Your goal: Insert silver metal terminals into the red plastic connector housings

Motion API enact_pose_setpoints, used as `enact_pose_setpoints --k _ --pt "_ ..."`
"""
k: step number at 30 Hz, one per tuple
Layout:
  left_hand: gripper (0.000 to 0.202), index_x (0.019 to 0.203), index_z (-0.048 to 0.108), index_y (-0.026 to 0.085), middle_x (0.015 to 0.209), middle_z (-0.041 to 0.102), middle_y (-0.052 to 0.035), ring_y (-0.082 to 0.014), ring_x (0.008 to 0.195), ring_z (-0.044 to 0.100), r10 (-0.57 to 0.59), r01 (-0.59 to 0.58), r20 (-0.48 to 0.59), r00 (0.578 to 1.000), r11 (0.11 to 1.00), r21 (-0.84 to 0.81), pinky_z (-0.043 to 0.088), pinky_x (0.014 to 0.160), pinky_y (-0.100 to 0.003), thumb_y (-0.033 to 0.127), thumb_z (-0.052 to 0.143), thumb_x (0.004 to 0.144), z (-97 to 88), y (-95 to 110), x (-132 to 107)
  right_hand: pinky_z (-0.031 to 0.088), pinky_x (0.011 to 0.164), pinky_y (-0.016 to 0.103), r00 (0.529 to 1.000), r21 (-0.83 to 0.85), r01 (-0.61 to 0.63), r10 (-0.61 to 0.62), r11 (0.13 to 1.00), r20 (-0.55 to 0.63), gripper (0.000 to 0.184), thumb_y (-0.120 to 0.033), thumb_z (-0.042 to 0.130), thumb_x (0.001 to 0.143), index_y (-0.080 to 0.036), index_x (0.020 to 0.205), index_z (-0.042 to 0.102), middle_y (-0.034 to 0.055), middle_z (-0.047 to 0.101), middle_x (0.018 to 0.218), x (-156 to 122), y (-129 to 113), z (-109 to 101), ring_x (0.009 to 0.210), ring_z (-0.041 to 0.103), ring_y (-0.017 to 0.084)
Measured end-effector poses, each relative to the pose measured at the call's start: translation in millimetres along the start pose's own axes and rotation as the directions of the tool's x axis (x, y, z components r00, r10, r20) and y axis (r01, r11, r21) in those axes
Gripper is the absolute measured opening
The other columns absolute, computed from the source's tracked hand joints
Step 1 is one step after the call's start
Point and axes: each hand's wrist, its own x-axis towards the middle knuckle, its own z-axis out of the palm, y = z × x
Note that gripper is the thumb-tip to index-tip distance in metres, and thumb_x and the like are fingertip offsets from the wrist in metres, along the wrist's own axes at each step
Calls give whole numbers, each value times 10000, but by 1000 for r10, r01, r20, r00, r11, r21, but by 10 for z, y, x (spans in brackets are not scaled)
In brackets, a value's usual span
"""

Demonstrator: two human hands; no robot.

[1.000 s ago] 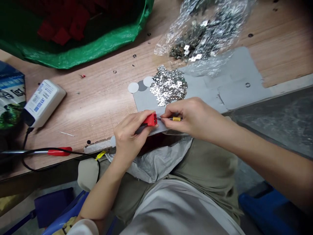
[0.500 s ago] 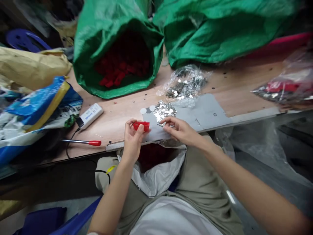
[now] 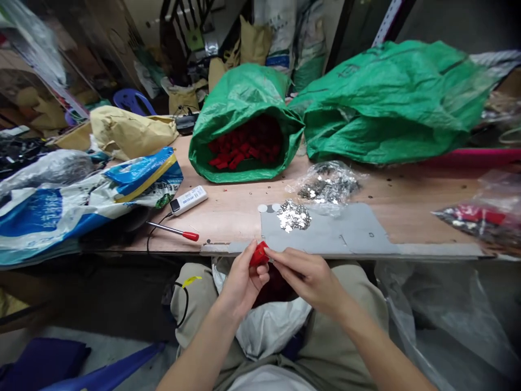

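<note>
My left hand (image 3: 244,279) is closed round a small red plastic piece (image 3: 259,254), held just off the table's front edge. The fingertips of my right hand (image 3: 305,271) are pinched together at the right end of that red piece. Whatever lies between those fingertips is hidden. Behind the hands, a pile of shiny small metal pieces (image 3: 293,216) lies on a grey mat (image 3: 354,231). Beneath the hands, a white sack (image 3: 271,328) sits open in my lap, with dark red contents partly covered by the hands.
A green sack (image 3: 244,175) of red pieces lies open behind, beside another green sack (image 3: 391,108). A clear bag (image 3: 329,187) of metal pieces is behind the mat. On the left are a red-handled tool (image 3: 190,236), a white corded device (image 3: 189,201) and a blue-white bag (image 3: 93,212).
My right hand, which held a small thin grey piece apart from the left, has come to the red piece. Both hands have moved toward my lap. The head view has tilted up.
</note>
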Motion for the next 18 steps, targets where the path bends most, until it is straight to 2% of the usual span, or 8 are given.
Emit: enact_pose_setpoints --k 5,8,10,12,14,15,16,18 --pt "442 829 495 126 672 408 73 16 470 306 120 -121 29 992 992 33 254 387 -88 397 831 740 -121 -41 7 464 633 212 997 -122 4 -13 993 -71 510 -53 492 974 -296 1419 544 33 614 871 -4 -15 138 702 580 116" --pt "464 790 454 143 653 353 77 3 483 264 238 -240 31 971 965 109 227 397 -106 463 790 773 -141 -55 21 472 631 219 988 -20 -44 41 999 -149 459 -74 500 975 -297 1361 606 30 615 840 25 -80 295 694 579 117" --pt "486 771 437 150 651 344 76 -2 485 229 301 -301 27 953 943 140 214 404 -119 503 770 780 -143 -46 31 455 564 229 968 104 -169 185 980 -167 338 -163 535 977 -262 1262 687 26 602 766 58 -76 385 618 550 120" --pt "519 752 413 161 656 362 72 -3 479 205 357 -356 19 934 921 159 188 404 -133 540 766 767 -171 -30 43 397 452 231 889 275 -383 433 882 -150 295 -315 589 958 -200 1191 728 3 531 645 114 16 416 486 463 106" --pt "547 718 371 175 641 363 71 -4 453 194 400 -396 28 916 892 220 160 399 -152 579 734 779 -258 -25 55 331 377 227 735 452 -543 661 707 -151 448 -461 653 887 -142 1196 715 -32 446 599 215 199 359 401 350 77" --pt "553 701 353 180 633 362 69 -6 437 199 419 -415 47 907 866 279 155 397 -163 594 707 794 -326 -33 63 321 365 228 662 524 -561 728 641 -181 535 -508 688 838 -125 1210 698 -41 427 618 290 313 301 391 312 65" --pt "548 681 345 182 619 350 67 -13 424 220 443 -438 76 893 821 366 173 399 -174 597 675 818 -410 -49 73 336 374 232 623 555 -557 753 618 -212 597 -535 705 806 -121 1234 675 -38 437 662 387 433 231 403 304 59" --pt "511 646 390 173 652 414 34 -44 461 354 478 -470 158 864 653 594 287 443 -197 556 685 810 -602 -102 106 360 392 247 664 466 -574 716 674 -217 646 -578 657 824 -118 1277 630 -24 473 714 650 671 89 412 333 71"
